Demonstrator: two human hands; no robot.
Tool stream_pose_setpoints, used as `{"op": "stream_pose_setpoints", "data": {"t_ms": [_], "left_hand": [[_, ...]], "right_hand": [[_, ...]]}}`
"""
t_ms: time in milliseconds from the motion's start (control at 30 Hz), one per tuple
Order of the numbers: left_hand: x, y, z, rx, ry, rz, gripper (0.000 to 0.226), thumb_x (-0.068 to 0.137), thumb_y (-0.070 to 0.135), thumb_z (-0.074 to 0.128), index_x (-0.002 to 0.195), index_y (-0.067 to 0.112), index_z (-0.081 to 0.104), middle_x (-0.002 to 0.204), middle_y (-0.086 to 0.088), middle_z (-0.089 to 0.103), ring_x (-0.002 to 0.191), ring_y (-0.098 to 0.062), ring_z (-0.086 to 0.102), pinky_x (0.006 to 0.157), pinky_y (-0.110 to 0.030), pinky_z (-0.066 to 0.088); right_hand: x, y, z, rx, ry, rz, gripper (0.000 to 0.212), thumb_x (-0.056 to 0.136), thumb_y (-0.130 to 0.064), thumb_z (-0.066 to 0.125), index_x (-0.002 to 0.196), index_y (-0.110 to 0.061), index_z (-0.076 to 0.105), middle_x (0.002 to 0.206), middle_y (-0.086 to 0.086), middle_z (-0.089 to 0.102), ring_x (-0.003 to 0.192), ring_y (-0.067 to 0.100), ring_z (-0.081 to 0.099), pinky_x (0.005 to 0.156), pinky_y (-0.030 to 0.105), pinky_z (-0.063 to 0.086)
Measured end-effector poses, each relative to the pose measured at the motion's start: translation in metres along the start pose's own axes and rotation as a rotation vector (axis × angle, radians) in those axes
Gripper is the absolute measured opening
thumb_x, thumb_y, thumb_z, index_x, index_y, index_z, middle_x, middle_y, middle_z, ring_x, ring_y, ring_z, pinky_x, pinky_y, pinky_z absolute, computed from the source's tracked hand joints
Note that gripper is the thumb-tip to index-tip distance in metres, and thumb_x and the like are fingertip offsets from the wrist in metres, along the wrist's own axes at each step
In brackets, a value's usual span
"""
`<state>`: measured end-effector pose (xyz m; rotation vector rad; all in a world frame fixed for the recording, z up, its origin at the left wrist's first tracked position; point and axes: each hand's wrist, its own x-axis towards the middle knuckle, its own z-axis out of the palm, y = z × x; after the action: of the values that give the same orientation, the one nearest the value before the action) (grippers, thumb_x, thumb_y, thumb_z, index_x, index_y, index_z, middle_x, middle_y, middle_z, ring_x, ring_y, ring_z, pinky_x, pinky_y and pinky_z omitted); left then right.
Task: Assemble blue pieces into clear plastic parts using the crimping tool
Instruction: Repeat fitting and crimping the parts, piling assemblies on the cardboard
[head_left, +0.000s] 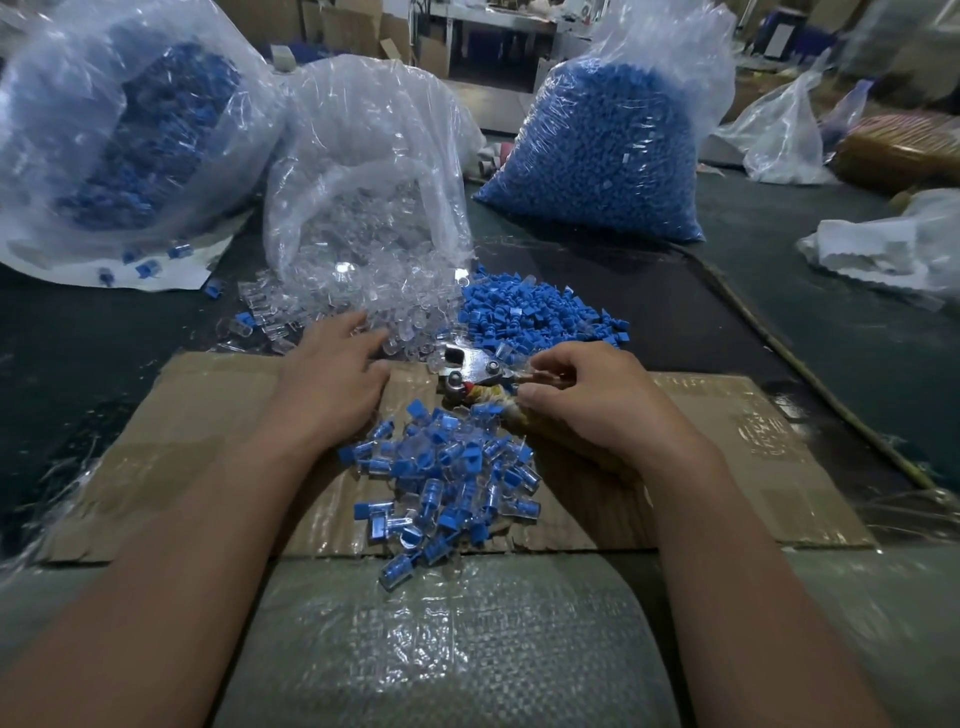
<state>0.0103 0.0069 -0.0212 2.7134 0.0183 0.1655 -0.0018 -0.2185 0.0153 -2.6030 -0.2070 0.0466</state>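
My right hand (597, 410) grips the crimping tool (470, 371), whose metal jaws point left over the cardboard sheet (208, 410). A clear part seems pinched between its fingers near the jaws. My left hand (332, 379) reaches forward with fingers spread, its tips touching the pile of clear plastic parts (332, 306). Loose blue pieces (540, 317) lie heaped just beyond the tool. Finished pieces, blue inside clear (447, 478), are piled on the cardboard between my forearms.
A clear bag of clear parts (363, 171) spills open at the centre back. A bag of blue pieces (608, 150) stands at the back right, a bag of assembled parts (119, 140) at the back left. White plastic (883, 244) lies at the right.
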Motion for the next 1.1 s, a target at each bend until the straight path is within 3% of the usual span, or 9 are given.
{"op": "stream_pose_setpoints", "data": {"t_ms": [133,367,533,633,733,800,900,1000,1100], "left_hand": [[-0.001,0.001,-0.003,-0.054,0.111,0.005,0.030,0.094,0.016,0.048,0.122,0.011,0.060,0.130,-0.006,0.048,0.121,-0.021,0.042,0.103,-0.036,0.030],[-0.005,0.007,-0.009,-0.123,0.223,-0.032,0.024,0.091,0.008,0.054,0.111,0.009,0.067,0.119,-0.009,0.059,0.111,-0.024,0.050,0.095,-0.035,0.036],[-0.015,0.015,-0.018,-0.408,0.380,-0.097,0.009,0.080,0.013,0.069,0.088,0.011,0.072,0.087,-0.004,0.070,0.074,-0.007,0.058,0.079,-0.029,0.046],[-0.018,0.017,-0.020,-0.518,0.363,-0.114,0.015,0.078,0.008,0.070,0.076,0.022,0.063,0.075,0.006,0.062,0.071,-0.006,0.058,0.072,-0.028,0.049],[-0.021,0.022,-0.021,-0.656,0.310,-0.071,0.028,0.082,0.004,0.064,0.106,0.019,0.059,0.079,0.005,0.058,0.073,-0.005,0.056,0.068,-0.021,0.050],[-0.023,0.025,-0.022,-0.728,0.275,-0.030,0.033,0.085,0.004,0.060,0.115,0.020,0.059,0.081,0.008,0.058,0.072,-0.003,0.057,0.063,-0.015,0.050],[-0.027,0.031,-0.024,-0.767,0.260,0.054,0.023,0.085,0.004,0.059,0.096,0.023,0.064,0.080,0.013,0.060,0.065,0.009,0.060,0.057,-0.003,0.045],[-0.032,0.035,-0.025,-0.840,0.238,0.092,0.027,0.083,0.002,0.060,0.081,0.028,0.062,0.076,0.008,0.064,0.063,0.007,0.062,0.057,-0.005,0.046],[-0.033,0.036,-0.026,-0.859,0.227,0.104,0.028,0.084,0.001,0.060,0.079,0.029,0.061,0.075,0.007,0.065,0.062,0.004,0.063,0.057,-0.007,0.048]], "right_hand": [[-0.001,0.000,0.000,-0.002,0.009,0.001,0.042,0.083,-0.041,0.063,0.120,-0.023,0.059,0.118,-0.004,0.059,0.094,0.007,0.045,0.080,0.026,0.035],[-0.002,-0.003,-0.002,-0.010,0.007,0.004,0.041,0.084,-0.040,0.062,0.121,-0.023,0.058,0.118,-0.005,0.059,0.092,0.006,0.044,0.079,0.025,0.034],[-0.002,-0.004,-0.003,-0.006,-0.003,0.012,0.040,0.084,-0.040,0.062,0.120,-0.023,0.058,0.117,-0.005,0.059,0.092,0.006,0.044,0.078,0.025,0.034],[-0.001,-0.003,-0.003,-0.013,0.001,0.012,0.037,0.086,-0.038,0.061,0.120,-0.022,0.059,0.115,-0.005,0.059,0.091,0.006,0.044,0.078,0.024,0.034],[0.002,-0.001,-0.005,0.000,0.057,0.025,0.031,0.088,-0.035,0.058,0.116,-0.021,0.062,0.099,-0.008,0.056,0.085,0.004,0.045,0.073,0.023,0.034],[0.005,0.002,-0.007,0.015,0.122,0.048,0.025,0.089,-0.030,0.058,0.110,-0.020,0.065,0.094,-0.009,0.058,0.082,0.004,0.048,0.072,0.023,0.036],[0.011,0.010,-0.008,0.039,0.238,0.098,0.018,0.089,-0.023,0.057,0.103,-0.020,0.068,0.093,-0.008,0.062,0.081,0.006,0.051,0.074,0.025,0.039],[0.018,0.017,-0.008,0.081,0.321,0.169,0.018,0.090,-0.021,0.056,0.104,-0.020,0.067,0.097,-0.006,0.063,0.078,0.005,0.051,0.073,0.026,0.041],[0.026,0.021,-0.007,0.094,0.325,0.171,0.026,0.091,-0.021,0.054,0.116,-0.019,0.063,0.115,-0.001,0.063,0.098,0.013,0.055,0.085,0.032,0.046]]}}
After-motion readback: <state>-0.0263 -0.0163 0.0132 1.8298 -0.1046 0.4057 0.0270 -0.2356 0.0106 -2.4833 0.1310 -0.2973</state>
